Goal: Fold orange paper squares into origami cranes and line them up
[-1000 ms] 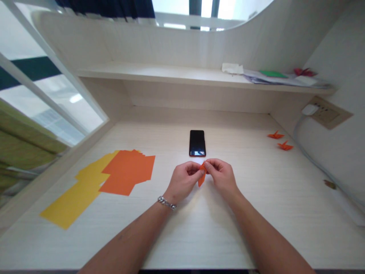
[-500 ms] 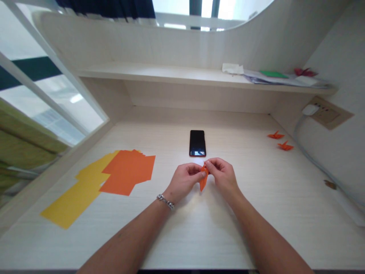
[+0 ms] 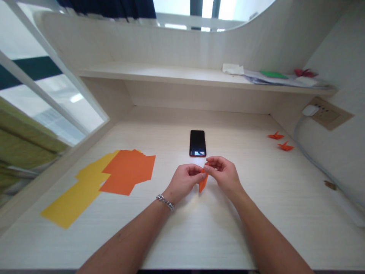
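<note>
A small piece of folded orange paper (image 3: 202, 185) is pinched between my two hands, just in front of the phone. My left hand (image 3: 186, 178) grips its left side with thumb and fingers closed, and a silver chain bracelet circles that wrist. On the other side, my right hand (image 3: 225, 173) pinches the paper's upper part between thumb and fingertips. The paper's pointed lower end hangs down below the fingers. Part of its top is hidden by my fingertips.
A black phone (image 3: 197, 143) lies beyond my hands. Orange sheets (image 3: 128, 169) overlap yellow sheets (image 3: 71, 203) at left. Two folded orange paper cranes (image 3: 285, 146) sit at right, near a grey cable (image 3: 309, 154). Papers (image 3: 253, 78) rest on the shelf (image 3: 171, 72).
My right hand has shifted slightly, its fingers lifting and opening a little around the top of the folded paper. The left hand stays nearly still.
</note>
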Action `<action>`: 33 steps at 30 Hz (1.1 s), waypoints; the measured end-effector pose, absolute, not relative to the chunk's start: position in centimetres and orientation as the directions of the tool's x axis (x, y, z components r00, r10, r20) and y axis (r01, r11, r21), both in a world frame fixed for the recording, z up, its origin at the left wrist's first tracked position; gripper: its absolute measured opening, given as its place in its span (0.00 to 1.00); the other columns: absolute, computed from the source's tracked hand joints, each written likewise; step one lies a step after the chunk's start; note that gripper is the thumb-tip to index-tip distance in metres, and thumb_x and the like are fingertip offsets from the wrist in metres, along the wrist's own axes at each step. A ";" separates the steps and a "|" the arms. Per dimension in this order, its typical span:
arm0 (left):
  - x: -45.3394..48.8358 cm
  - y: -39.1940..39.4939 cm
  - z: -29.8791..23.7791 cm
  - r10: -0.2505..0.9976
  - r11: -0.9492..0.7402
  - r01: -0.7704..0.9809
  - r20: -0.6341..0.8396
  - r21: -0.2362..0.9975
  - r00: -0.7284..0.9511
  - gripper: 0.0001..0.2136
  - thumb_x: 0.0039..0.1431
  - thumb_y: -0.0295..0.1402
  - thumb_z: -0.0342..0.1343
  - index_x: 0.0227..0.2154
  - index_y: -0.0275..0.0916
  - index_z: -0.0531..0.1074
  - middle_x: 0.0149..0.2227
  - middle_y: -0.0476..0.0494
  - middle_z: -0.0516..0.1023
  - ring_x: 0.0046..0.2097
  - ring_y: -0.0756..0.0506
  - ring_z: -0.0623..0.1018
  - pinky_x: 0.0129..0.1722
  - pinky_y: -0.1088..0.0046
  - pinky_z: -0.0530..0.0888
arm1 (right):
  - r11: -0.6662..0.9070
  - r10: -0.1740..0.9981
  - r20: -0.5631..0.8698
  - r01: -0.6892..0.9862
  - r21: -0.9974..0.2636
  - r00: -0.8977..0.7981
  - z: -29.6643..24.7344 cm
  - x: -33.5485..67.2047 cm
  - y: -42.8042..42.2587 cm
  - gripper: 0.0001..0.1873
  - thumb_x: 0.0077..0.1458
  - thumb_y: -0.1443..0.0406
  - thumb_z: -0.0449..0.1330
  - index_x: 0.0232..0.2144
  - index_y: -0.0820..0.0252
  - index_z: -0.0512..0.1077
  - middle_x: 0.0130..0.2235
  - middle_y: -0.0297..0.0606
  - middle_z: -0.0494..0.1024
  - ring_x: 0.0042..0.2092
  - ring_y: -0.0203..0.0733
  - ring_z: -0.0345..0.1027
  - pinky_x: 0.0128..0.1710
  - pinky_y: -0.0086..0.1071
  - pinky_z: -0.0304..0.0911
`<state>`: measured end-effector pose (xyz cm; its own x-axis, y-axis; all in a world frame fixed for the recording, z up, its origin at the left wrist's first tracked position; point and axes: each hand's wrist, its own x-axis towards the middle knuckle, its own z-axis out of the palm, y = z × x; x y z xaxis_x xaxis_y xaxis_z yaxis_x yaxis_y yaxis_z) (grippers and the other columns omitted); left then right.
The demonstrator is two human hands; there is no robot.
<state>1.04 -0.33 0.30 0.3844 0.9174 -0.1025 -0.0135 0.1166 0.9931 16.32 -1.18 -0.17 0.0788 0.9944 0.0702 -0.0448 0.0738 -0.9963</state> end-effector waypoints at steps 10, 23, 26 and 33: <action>0.9 -0.5 0.4 0.926 0.061 0.072 -0.084 0.996 0.369 0.10 0.49 0.36 0.62 0.27 0.33 0.76 0.28 0.44 0.78 0.30 0.49 0.74 0.30 0.75 0.70 | 0.048 0.991 0.045 -0.017 -0.999 0.124 0.1 16.3 -1.3 0.13 0.37 0.64 0.69 0.29 0.61 0.75 0.28 0.37 0.79 0.30 0.41 0.73 0.33 0.34 0.69; 1.0 -0.4 0.4 0.930 0.031 0.117 -0.072 0.993 0.361 0.07 0.49 0.33 0.61 0.26 0.33 0.75 0.27 0.45 0.77 0.28 0.50 0.74 0.29 0.76 0.69 | 0.036 0.991 0.024 -0.086 -0.996 0.133 -0.3 16.5 -1.0 0.13 0.36 0.65 0.70 0.27 0.62 0.75 0.27 0.38 0.79 0.29 0.41 0.73 0.31 0.33 0.69; 0.8 -0.5 0.5 0.926 -0.029 0.170 -0.037 0.985 0.375 0.06 0.51 0.32 0.59 0.26 0.33 0.75 0.27 0.45 0.78 0.28 0.49 0.74 0.29 0.75 0.70 | 0.035 0.996 0.028 -0.088 -0.996 0.088 -0.3 16.9 -1.0 0.15 0.37 0.64 0.70 0.31 0.61 0.74 0.28 0.38 0.79 0.30 0.43 0.74 0.32 0.34 0.69; -0.2 -0.6 0.8 0.881 -0.459 0.539 0.283 0.706 0.379 0.06 0.57 0.31 0.54 0.31 0.38 0.75 0.30 0.45 0.78 0.32 0.48 0.74 0.32 0.73 0.69 | 0.312 0.950 0.292 0.363 -0.878 -0.109 0.4 18.1 -1.5 0.04 0.49 0.66 0.64 0.31 0.56 0.76 0.33 0.37 0.80 0.35 0.41 0.73 0.37 0.34 0.68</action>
<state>-0.19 -0.57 0.84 0.3787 0.8811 0.2833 0.5394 -0.4588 0.7061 18.13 -1.54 0.41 -0.1092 0.9500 0.2924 0.3627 0.3120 -0.8781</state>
